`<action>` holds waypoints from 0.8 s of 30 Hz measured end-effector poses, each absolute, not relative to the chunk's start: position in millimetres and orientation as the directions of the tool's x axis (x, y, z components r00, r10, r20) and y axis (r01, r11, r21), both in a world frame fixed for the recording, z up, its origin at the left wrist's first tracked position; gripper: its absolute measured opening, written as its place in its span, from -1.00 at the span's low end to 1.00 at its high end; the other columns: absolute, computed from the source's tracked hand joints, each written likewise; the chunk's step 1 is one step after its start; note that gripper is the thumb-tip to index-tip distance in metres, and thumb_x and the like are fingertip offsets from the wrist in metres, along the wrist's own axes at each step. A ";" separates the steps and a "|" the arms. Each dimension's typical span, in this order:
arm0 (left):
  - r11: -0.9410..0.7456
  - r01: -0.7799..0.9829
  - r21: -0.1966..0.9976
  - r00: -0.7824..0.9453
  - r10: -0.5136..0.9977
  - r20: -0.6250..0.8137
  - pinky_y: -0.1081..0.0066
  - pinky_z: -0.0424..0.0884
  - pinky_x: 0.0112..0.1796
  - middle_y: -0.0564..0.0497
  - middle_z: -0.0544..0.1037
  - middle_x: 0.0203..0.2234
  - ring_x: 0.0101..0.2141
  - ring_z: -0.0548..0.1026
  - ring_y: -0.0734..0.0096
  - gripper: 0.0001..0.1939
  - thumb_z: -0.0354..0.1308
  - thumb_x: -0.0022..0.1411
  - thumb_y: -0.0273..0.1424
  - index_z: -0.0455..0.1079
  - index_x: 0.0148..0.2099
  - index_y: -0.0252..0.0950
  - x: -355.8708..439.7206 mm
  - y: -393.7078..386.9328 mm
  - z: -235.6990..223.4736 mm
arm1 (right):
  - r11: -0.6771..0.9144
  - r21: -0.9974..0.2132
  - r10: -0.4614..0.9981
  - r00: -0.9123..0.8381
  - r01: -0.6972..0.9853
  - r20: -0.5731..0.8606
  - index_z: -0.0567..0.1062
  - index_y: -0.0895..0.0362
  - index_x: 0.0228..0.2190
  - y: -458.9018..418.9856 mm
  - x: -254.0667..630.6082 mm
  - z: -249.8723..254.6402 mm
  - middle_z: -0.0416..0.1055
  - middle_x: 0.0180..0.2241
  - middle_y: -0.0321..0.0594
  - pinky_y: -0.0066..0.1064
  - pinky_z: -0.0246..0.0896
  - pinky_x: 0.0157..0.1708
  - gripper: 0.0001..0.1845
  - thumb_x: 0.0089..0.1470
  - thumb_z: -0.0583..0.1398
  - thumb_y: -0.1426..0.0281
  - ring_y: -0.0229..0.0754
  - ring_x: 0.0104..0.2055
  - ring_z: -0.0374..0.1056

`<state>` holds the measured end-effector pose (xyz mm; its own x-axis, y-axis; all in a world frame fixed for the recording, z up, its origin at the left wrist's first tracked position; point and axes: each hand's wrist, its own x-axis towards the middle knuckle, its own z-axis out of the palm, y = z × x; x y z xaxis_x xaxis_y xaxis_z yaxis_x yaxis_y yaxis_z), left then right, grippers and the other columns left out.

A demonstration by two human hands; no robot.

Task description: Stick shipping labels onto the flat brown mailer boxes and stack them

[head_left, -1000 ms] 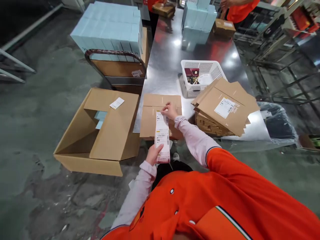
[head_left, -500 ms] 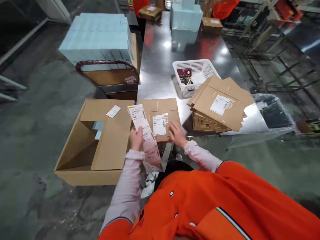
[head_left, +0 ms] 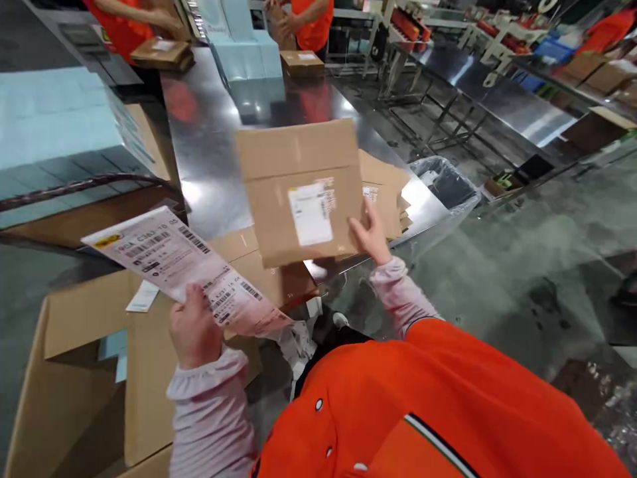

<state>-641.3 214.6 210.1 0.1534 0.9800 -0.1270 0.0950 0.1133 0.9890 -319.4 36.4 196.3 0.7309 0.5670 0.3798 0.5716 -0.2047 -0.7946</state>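
Observation:
My left hand (head_left: pixel 196 328) is closed on a long strip of printed shipping labels (head_left: pixel 204 269), which trails down toward my waist. In my right hand (head_left: pixel 371 232) is a flat cardboard mailer (head_left: pixel 259 212), gripped at its right edge and raised above the table; a white shipping label (head_left: pixel 311 216) is stuck on its front. Beneath it, another brown mailer (head_left: pixel 236 242) lies at the table's near left corner, partly hidden. Just behind my right hand is a stack of cardboard mailers (head_left: pixel 388 176), mostly covered by the raised one.
A large open carton (head_left: pixel 149 392) stands at lower left. Light-blue boxes (head_left: pixel 54 119) sit on a cart at left, more (head_left: pixel 249 56) on the steel table (head_left: pixel 209 146). Co-workers in orange stand at the far end. A plastic-lined bin (head_left: pixel 442 182) is beyond the table's right side.
My right hand has lifted the labelled mailer off the table toward the stack on the right. The view has turned right. My left hand still holds the label strip.

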 end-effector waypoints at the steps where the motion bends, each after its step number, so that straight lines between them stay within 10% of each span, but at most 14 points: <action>1: 0.113 0.075 0.991 0.157 0.980 -0.124 0.37 0.49 -0.15 -0.03 0.60 -0.20 -0.17 0.54 0.25 -0.67 0.16 0.16 -0.11 0.43 -0.21 -0.28 -638.4 207.9 211.2 | -0.287 -0.774 0.521 0.770 0.565 0.369 0.04 0.21 0.31 25.0 -293.4 210.7 0.05 0.31 0.07 -0.10 -0.05 0.33 -0.16 0.17 0.10 0.03 -0.01 0.36 0.00; 5: 0.134 -0.040 0.990 0.237 0.964 -0.121 0.40 0.49 -0.23 -0.02 0.61 -0.25 -0.27 0.54 0.31 -0.63 0.33 -0.02 -0.17 0.46 -0.20 -0.28 -627.9 178.3 196.9 | -0.530 -0.688 0.447 0.853 0.496 0.270 0.14 0.35 0.24 17.8 -272.0 237.6 0.07 0.24 0.35 0.16 0.04 0.20 0.01 -0.03 0.28 -0.03 0.27 0.26 0.10; 9: 0.207 0.019 0.978 0.466 0.864 -0.192 0.35 0.48 -0.24 -0.06 0.61 -0.32 -0.30 0.53 0.25 -0.56 0.40 -0.13 -0.13 0.49 -0.26 -0.31 -616.9 148.3 181.7 | -0.108 -0.895 0.943 0.330 0.433 0.046 0.33 0.25 0.12 59.1 -386.9 203.7 0.38 0.05 0.10 -0.09 0.31 0.05 -0.09 -0.13 0.35 -0.03 0.04 0.02 0.37; 14: 0.223 -0.073 0.972 0.373 0.910 -0.181 0.35 0.45 -0.20 -0.09 0.60 -0.30 -0.29 0.52 0.28 -0.48 0.42 -0.16 -0.11 0.51 -0.22 -0.36 -620.3 142.6 174.2 | -0.038 -0.999 0.985 0.169 0.020 -0.034 0.50 0.19 -0.08 76.8 -492.4 158.4 0.51 -0.08 -0.08 -0.23 0.36 0.00 -0.39 0.02 0.24 -0.02 -0.10 -0.07 0.45; 24: 0.201 -0.125 0.972 0.135 0.973 -0.184 0.48 0.33 -0.40 0.03 0.49 -0.53 -0.48 0.39 0.48 -0.58 0.32 0.00 -0.06 0.44 -0.40 -0.36 -623.1 120.7 129.5 | -0.043 -0.909 0.989 0.145 0.414 0.019 0.64 0.15 -0.32 112.6 -470.6 170.9 0.60 -0.30 -0.14 -0.32 0.40 -0.19 -0.75 0.02 0.31 0.23 -0.12 -0.27 0.52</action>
<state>-623.1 120.7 129.5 0.1354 0.9735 -0.1843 -0.1248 0.2013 0.9716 -470.6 112.6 170.9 0.1452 0.9892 0.0194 0.4138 -0.0429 -0.9094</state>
